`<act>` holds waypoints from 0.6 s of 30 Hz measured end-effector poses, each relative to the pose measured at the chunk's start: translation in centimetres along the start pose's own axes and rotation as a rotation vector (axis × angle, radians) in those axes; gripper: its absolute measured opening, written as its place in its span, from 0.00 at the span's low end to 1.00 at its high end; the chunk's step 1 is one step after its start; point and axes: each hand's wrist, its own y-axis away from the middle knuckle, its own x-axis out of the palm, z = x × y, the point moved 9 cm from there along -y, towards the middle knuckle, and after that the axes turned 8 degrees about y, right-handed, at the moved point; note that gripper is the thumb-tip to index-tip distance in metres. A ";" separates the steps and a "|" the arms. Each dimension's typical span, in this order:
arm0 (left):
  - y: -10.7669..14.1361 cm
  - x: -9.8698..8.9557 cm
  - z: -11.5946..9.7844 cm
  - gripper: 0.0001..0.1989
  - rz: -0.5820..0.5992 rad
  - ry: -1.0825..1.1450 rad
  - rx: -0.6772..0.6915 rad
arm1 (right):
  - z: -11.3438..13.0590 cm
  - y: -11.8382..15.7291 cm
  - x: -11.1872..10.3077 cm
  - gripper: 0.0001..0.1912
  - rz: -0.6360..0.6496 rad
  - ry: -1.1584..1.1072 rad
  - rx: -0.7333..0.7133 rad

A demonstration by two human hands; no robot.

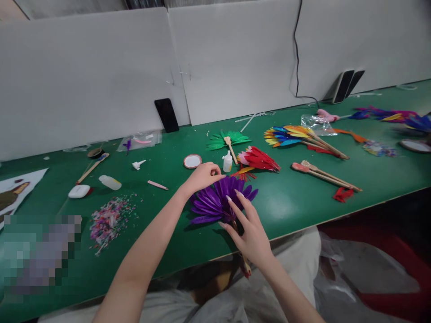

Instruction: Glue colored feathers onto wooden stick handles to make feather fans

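A purple feather fan (210,204) lies at the table's front edge, its feathers spread and its wooden handle (246,265) jutting past the edge. My right hand (251,229) rests over the base of the feathers with fingers apart. At the fan's far edge, my left hand (204,177) has thumb and fingertips drawn together by the feather tips; whatever is between them is too small to make out. Just beyond stand a small white glue bottle (227,162) and a round white lid (192,161). A red feather fan (259,159) lies behind the purple one.
A green feather fan (229,140) and a multicoloured fan (292,134) lie farther back. Wooden sticks (326,176) are at right. Loose confetti-like bits (112,220), a tipped bottle (110,182) and a white case (79,191) occupy the left. A black phone (167,115) leans on the white partition (235,58).
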 end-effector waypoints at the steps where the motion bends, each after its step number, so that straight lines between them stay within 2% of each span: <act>1: 0.0 0.1 0.1 0.12 0.001 0.002 -0.003 | 0.1 -0.1 0.0 0.30 0.003 0.007 -0.006; 7: 0.2 0.4 0.7 0.12 -0.003 0.020 -0.011 | 0.4 -0.3 -0.2 0.26 0.001 0.060 -0.036; 10: 0.2 -0.1 1.3 0.12 -0.032 0.031 -0.026 | 0.5 -0.2 0.0 0.25 0.009 0.087 -0.045; 15: 0.8 -3.8 2.8 0.13 -0.147 0.018 -0.077 | 0.6 -0.1 0.1 0.25 0.008 0.109 -0.042; 18: 2.1 -5.5 3.7 0.12 -0.145 -0.009 -0.123 | 0.5 0.0 0.0 0.25 -0.011 0.115 -0.036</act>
